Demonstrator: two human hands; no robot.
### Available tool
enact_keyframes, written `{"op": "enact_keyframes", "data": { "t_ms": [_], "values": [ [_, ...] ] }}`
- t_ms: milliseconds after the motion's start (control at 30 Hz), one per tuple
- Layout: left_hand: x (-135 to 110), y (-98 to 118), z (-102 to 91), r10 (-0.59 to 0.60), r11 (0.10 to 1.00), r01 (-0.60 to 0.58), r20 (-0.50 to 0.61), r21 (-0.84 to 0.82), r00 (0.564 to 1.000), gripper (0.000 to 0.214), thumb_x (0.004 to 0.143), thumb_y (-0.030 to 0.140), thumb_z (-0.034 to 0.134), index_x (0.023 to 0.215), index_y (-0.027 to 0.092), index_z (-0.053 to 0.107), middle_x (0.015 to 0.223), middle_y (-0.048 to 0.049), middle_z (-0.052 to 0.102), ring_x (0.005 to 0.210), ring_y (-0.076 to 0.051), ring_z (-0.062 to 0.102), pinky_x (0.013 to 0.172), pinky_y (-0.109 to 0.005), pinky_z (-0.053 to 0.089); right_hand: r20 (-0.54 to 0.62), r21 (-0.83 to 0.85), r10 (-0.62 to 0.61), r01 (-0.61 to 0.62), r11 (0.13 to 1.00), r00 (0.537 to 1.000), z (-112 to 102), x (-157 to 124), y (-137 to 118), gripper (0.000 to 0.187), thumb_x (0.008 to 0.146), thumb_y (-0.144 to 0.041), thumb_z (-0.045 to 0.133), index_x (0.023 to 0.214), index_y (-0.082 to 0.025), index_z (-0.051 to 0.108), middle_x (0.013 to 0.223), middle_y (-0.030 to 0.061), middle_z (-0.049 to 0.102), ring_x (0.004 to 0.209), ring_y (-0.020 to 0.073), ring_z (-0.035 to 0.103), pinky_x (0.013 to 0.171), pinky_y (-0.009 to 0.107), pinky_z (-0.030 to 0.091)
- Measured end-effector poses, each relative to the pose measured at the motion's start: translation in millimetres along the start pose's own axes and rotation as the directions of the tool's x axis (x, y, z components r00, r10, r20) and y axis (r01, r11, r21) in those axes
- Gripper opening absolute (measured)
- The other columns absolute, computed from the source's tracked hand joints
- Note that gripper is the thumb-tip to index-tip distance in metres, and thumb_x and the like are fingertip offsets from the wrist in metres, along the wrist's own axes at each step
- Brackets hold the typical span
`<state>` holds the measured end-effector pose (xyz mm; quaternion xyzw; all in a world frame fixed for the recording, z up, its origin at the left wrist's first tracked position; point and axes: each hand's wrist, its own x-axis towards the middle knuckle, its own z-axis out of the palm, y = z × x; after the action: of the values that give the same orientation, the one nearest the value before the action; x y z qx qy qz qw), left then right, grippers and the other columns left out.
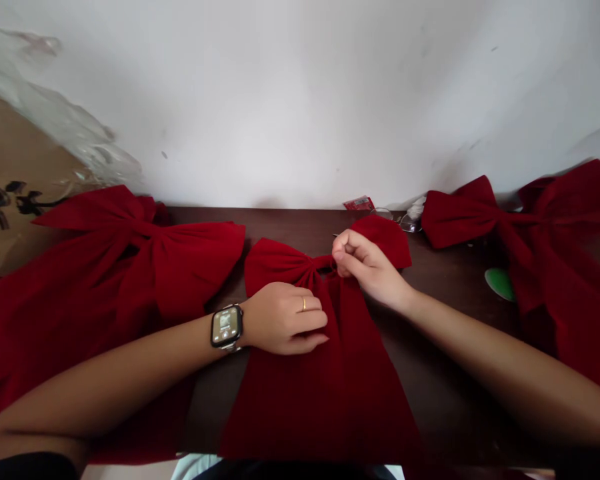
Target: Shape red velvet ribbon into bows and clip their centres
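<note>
A large red velvet bow (pixel 320 380) lies on the dark wooden table (pixel 455 393), its two loops spread and its tails hanging towards me. My right hand (pixel 369 264) pinches the bow's gathered knot from the right, with a thin glint by the fingertips, possibly a needle, too small to tell. My left hand (pixel 285 319) rests curled on the velvet just below the knot, gripping the folds. It wears a gold ring (pixel 304 304), and a smartwatch (pixel 227 327) sits on that wrist.
Similar red velvet bows lie to the left (pixel 180 267) and right (pixel 555 280). Behind the middle bow are eyeglasses (pixel 397 220) and a small red packet (pixel 359 203). A green round object (pixel 500 283) sits on the table. A white wall (pixel 300 100) stands behind, with cardboard (pixel 15 173) at left.
</note>
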<state>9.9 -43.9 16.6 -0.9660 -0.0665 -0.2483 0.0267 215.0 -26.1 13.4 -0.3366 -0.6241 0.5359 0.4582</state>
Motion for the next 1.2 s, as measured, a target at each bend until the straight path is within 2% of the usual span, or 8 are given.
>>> {"op": "enact_keyframes", "data": {
  "t_ms": [133,267,433,533,833,967,1133,1200],
  "values": [
    [-3,-20,4.5,0.028,0.992,-0.044,0.137,0.118,0.99,0.032,0.091,0.038,0.053,0.067,0.018,0.055,0.065,-0.0007,0.06,0.07,-0.016,0.057,0.061,-0.027,0.045,-0.06,0.131,-0.062,0.07,0.989,0.996,-1,-2,-10,0.012,0.093,-0.025,0.053,0.084,-0.019,0.047,0.059,-0.0079,0.039,0.05,0.0057,0.033,0.05,0.022,0.029],
    [-8,-48,7.6,-0.044,0.971,0.011,0.135,0.239,0.99,0.03,0.091,0.04,0.054,0.074,0.016,0.058,0.073,-0.0039,0.063,0.081,-0.019,0.058,0.07,-0.028,0.049,0.001,0.164,-0.024,0.023,0.986,1.0,7,-7,-13,0.013,0.093,-0.024,0.053,0.083,-0.019,0.047,0.058,-0.0078,0.04,0.05,0.0056,0.036,0.05,0.022,0.029],
    [-13,-50,5.9,-0.093,0.95,0.137,-0.167,0.279,0.982,0.01,0.088,0.027,0.058,0.085,0.017,0.059,0.079,-0.003,0.064,0.071,-0.015,0.057,0.067,-0.028,0.049,0.094,0.209,0.102,-0.119,0.971,0.99,18,-11,-5,0.017,0.089,-0.028,0.057,0.081,-0.018,0.046,0.057,-0.0081,0.041,0.049,0.0047,0.035,0.049,0.02,0.028],
    [-11,-37,5.5,0.051,0.947,0.032,-0.249,0.32,0.967,0.012,0.085,0.016,0.06,0.095,0.022,0.059,0.082,-0.0004,0.064,0.067,-0.013,0.057,0.064,-0.027,0.046,0.152,0.29,0.218,-0.254,0.923,0.964,22,-11,1,0.021,0.085,-0.031,0.061,0.08,-0.017,0.047,0.057,-0.009,0.039,0.047,0.0031,0.031,0.046,0.019,0.023],
    [-9,-30,12.7,0.089,0.938,-0.015,-0.2,0.346,0.976,0.008,0.088,0.014,0.055,0.092,0.021,0.057,0.082,0.0007,0.068,0.062,-0.01,0.058,0.059,-0.025,0.043,0.208,0.301,0.329,-0.38,0.875,0.921,23,-12,13,0.021,0.081,-0.031,0.063,0.08,-0.018,0.046,0.053,-0.0111,0.035,0.042,0.0022,0.027,0.042,0.017,0.022],
    [-9,-29,14.6,-0.02,0.983,0.047,-0.15,0.176,0.989,0.011,0.094,0.023,0.048,0.097,0.018,0.057,0.069,0.0016,0.063,0.057,-0.01,0.055,0.057,-0.024,0.044,0.2,0.19,0.298,-0.335,0.923,0.933,20,-12,16,0.014,0.083,-0.026,0.057,0.079,-0.018,0.046,0.057,-0.0096,0.04,0.043,0.0022,0.033,0.042,0.016,0.026],
    [-8,-31,10.8,0.137,0.976,-0.141,0.034,0.168,0.99,0.02,0.092,0.014,0.044,0.083,0.021,0.061,0.08,0.0008,0.069,0.059,-0.009,0.057,0.049,-0.025,0.038,0.207,0.086,0.276,-0.298,0.951,0.939,18,-13,18,0.016,0.085,-0.029,0.056,0.079,-0.017,0.046,0.059,-0.0086,0.043,0.044,0.0025,0.035,0.043,0.017,0.028],
    [-10,-32,9.4,0.127,0.962,-0.127,0.014,0.243,0.992,0.022,0.092,0.013,0.044,0.083,0.021,0.063,0.079,0.0011,0.071,0.06,-0.01,0.057,0.049,-0.025,0.037,0.184,0.064,0.248,-0.263,0.963,0.951,18,-12,18,0.018,0.086,-0.03,0.056,0.079,-0.018,0.046,0.057,-0.0092,0.041,0.044,0.0029,0.034,0.042,0.017,0.028]
  ]
}}
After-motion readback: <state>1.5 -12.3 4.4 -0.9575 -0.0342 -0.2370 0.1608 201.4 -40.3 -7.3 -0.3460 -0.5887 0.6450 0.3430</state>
